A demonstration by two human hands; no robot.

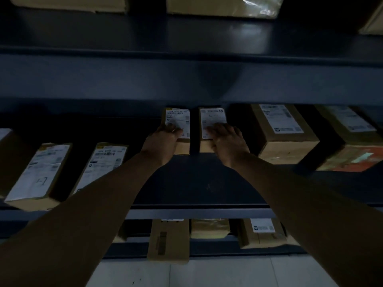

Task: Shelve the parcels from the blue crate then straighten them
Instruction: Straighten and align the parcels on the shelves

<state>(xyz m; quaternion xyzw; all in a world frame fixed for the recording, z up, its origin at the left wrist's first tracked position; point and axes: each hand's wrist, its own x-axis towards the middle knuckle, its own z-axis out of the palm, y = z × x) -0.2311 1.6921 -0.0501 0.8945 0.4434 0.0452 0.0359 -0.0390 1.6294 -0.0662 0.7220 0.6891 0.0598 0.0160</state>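
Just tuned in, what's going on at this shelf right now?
A person is reaching into a dark metal shelf. The left hand grips a small brown cardboard parcel with a white label; the right hand rests flat on the similar parcel beside it. The two sit apart, among other labelled boxes.

Only clear writing: handwritten "1-7" on the white label [39,172] of the far-left parcel [35,201] on the middle shelf [186,183]. The label [211,118] of the small parcel [204,147] under the right hand [226,141] has a short handwritten mark, too faint to read. The remaining labels, including the one [178,121] on the parcel [183,147] under the left hand [163,141], show only barcodes and blurred print, nothing readable.
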